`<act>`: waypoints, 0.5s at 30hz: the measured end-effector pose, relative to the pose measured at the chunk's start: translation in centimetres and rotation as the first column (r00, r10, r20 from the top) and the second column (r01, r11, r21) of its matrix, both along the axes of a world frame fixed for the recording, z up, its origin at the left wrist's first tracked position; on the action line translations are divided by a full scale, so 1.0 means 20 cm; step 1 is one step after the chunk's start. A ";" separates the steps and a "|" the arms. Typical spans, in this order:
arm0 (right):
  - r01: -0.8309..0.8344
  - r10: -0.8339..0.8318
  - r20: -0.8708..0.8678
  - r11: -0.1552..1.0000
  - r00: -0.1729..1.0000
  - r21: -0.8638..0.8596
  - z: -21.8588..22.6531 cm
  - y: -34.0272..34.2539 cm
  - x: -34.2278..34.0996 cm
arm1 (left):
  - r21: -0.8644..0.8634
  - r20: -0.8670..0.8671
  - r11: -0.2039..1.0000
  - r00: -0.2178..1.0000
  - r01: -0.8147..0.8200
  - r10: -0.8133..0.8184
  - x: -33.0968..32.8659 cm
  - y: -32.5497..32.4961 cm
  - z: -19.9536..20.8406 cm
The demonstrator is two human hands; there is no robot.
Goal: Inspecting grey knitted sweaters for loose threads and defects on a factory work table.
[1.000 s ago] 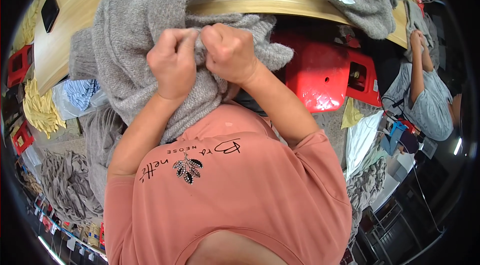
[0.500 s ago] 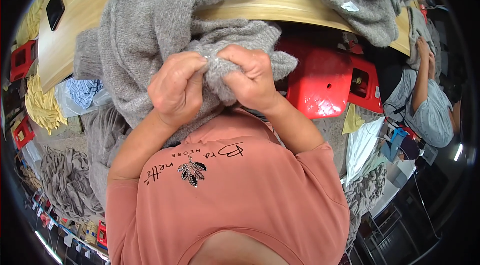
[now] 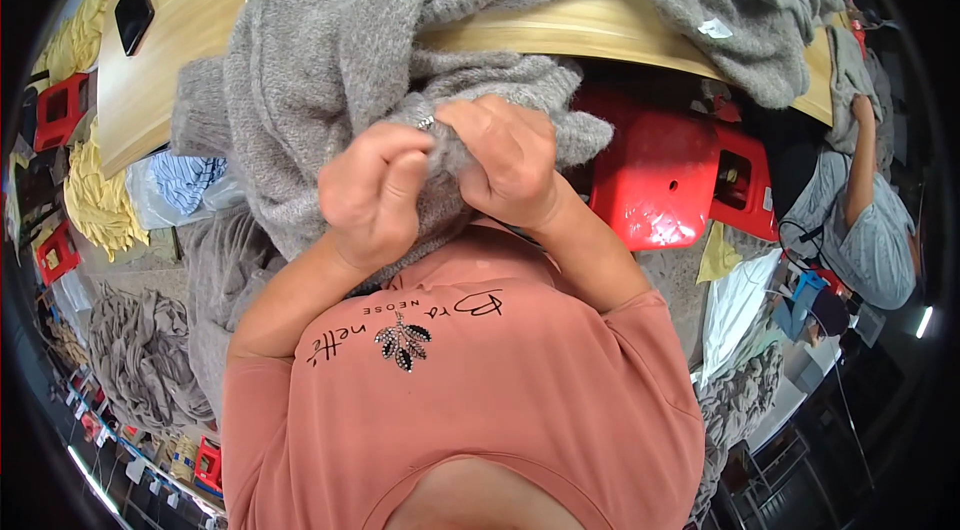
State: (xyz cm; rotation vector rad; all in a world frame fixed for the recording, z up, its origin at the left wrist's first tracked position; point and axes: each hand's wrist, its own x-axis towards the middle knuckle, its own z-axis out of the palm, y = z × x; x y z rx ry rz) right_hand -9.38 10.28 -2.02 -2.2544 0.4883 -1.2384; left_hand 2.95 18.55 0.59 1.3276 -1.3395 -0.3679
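A fuzzy grey knit garment hangs over the front edge of the table and bunches in front of my chest. Its gathered part lies just beyond my fists. My left hand is closed in a pinch on the knit, thumb along the bent fingers. Close on its right, my right hand also pinches the knit, fingers curled over it. Between the fingertips a small shiny silvery bit shows; its kind is too small to tell. My fingers partly cover the pinched fabric.
A wooden table carries more grey knitwear and a black phone. Below it stands a red plastic stool. Yellow garments and grey piles lie at left. A co-worker in a grey top sits at right.
The whole view has shifted slightly, so things sit further right and lower. My left hand has drawn a little nearer to me, and the silvery bit shows more plainly. Both hands stay closed.
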 end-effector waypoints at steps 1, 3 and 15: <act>-0.037 0.037 0.002 0.999 0.999 0.005 0.01 0.00 -0.02 | 0.034 0.009 0.999 1.000 0.004 -0.004 -0.01 0.00 0.00; -0.051 0.051 -0.004 0.999 0.999 0.013 0.02 0.01 -0.03 | 0.119 -0.149 0.993 0.989 0.020 -0.002 -0.02 -0.01 0.00; 0.487 -0.305 -0.561 0.848 0.770 0.207 0.04 -0.16 -0.36 | 0.323 0.163 0.939 0.970 0.120 -0.180 0.06 -0.26 -0.02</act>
